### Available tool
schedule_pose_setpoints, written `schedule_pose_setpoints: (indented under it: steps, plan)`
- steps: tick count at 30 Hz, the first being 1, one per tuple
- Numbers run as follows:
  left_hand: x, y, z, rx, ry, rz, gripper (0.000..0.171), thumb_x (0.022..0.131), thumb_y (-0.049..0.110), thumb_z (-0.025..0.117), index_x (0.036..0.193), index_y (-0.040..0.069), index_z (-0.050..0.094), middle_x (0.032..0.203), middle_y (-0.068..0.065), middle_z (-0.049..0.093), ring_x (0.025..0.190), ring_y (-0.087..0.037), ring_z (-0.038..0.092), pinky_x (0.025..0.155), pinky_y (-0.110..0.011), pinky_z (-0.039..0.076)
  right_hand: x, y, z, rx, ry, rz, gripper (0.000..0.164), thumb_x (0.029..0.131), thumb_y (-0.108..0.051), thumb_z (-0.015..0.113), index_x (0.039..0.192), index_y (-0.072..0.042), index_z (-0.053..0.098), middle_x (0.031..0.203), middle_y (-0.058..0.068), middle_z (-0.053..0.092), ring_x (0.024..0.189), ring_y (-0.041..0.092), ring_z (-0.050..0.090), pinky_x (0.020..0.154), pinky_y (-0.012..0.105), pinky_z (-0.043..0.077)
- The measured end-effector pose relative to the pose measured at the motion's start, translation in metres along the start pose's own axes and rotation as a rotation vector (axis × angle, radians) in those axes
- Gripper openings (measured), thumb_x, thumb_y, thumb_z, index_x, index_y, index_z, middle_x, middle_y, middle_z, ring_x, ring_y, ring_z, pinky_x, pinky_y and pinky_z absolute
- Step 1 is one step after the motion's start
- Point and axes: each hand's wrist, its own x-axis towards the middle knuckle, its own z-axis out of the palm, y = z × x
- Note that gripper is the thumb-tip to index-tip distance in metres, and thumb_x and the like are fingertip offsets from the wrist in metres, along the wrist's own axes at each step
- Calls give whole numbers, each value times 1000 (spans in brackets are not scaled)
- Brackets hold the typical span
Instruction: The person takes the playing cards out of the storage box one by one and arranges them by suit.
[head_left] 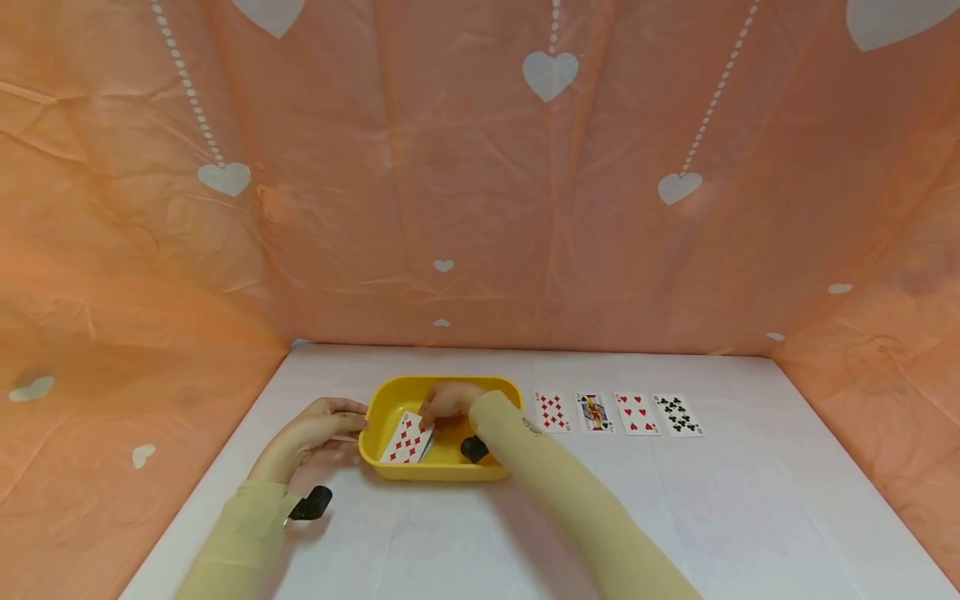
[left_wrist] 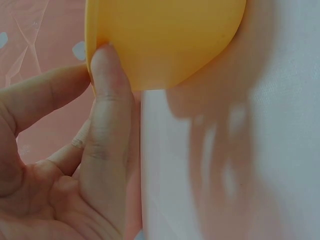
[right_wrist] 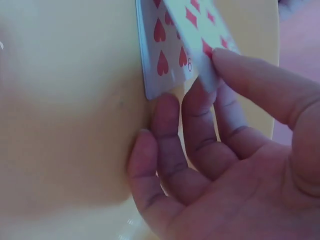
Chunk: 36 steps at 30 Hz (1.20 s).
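A yellow plastic tub [head_left: 442,472] stands on the white tabletop. My left hand [head_left: 318,429] pinches the tub's left rim between thumb and index finger, as the left wrist view shows. Inside the tub, my right hand [head_left: 452,400] pinches the corner of a diamonds playing card [head_left: 406,440] between thumb and fingers. In the right wrist view this diamonds card is tilted up, apart at its near end from a hearts card [right_wrist: 160,55] behind it. More card edges show under the hearts card; how many lie there is hidden.
Right of the tub lies a face-up row: a diamonds card [head_left: 552,412], a face card [head_left: 595,413], a hearts card [head_left: 637,414] and a clubs card [head_left: 678,415]. Orange sheeting [head_left: 480,208] with white hearts encloses the back and sides.
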Motion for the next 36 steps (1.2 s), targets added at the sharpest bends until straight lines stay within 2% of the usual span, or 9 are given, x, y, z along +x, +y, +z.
schedule_pose_setpoints:
  steps: [3,5,9,12,18,21,25,28,36]
  plan:
    - [0,0,0,1,1,0,40,90,8,62,122,-14,50,98,-15,66,82,-24,67,77,-40,56,-1,1,-1,6,30,-15,16,85,-4,70,72,-7,61,66,2,58,60,14,47,56,24,37]
    - [0,-1,0,3,2,1,40,90,7,62,122,-15,50,98,-14,66,81,-24,66,77,-39,56,-3,1,-1,7,61,-18,6,83,-5,72,81,-5,66,72,2,63,66,14,53,62,25,44]
    - [0,0,-1,3,4,2,41,91,8,63,122,-14,50,98,-13,66,81,-23,66,77,-39,56,-7,1,-4,-18,126,6,14,81,-8,75,93,-5,71,82,1,66,76,16,57,74,29,50]
    - [0,0,-2,16,-9,7,41,92,9,61,123,-14,49,99,-14,66,83,-24,66,77,-39,56,-10,1,-6,-28,149,22,13,81,-11,76,92,-8,71,84,0,63,78,17,55,74,30,50]
    - [0,1,-2,32,-11,1,40,92,10,61,123,-13,50,99,-14,67,83,-23,66,74,-37,57,-13,3,-14,22,123,23,9,84,-13,73,80,-8,66,74,2,60,70,18,51,66,30,44]
    - [-1,1,-2,30,-12,1,41,92,10,61,123,-13,50,98,-13,67,82,-23,66,73,-37,57,-14,4,-19,47,115,17,9,85,-13,71,81,-7,66,75,3,61,71,19,52,70,32,47]
    - [-1,1,-2,27,-21,12,42,92,10,61,124,-14,49,98,-14,67,82,-22,66,72,-37,57,-17,6,-27,109,121,15,13,85,-14,71,91,-3,69,84,4,65,85,25,61,85,37,52]
    - [-1,2,-1,20,-23,19,41,92,8,61,123,-15,49,101,-16,66,82,-23,66,73,-38,57,-20,9,-33,199,123,4,18,87,-12,69,99,1,69,90,7,67,94,29,65,89,41,51]
    - [3,2,-1,29,-11,21,41,91,7,62,122,-16,49,100,-16,66,79,-22,66,73,-37,57,-35,15,-53,386,147,-60,27,91,-7,63,114,7,60,92,14,67,81,24,66,84,43,54]
